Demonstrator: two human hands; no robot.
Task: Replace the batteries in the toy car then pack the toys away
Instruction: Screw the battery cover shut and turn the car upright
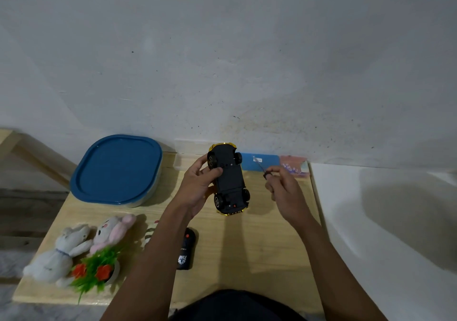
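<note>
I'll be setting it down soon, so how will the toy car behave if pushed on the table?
The toy car, held underside-up in the left hand, looks like hard plastic, so probably stiff and fairly light. Set on its four wheels it would likely roll when pushed.

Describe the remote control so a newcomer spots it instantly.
Start at the wooden table. On its near half, right of the pink-eared plush rabbit and the plastic plant, the remote control lies flat beside the left forearm. It alone is black and oblong, with a red button and white logo.
</note>
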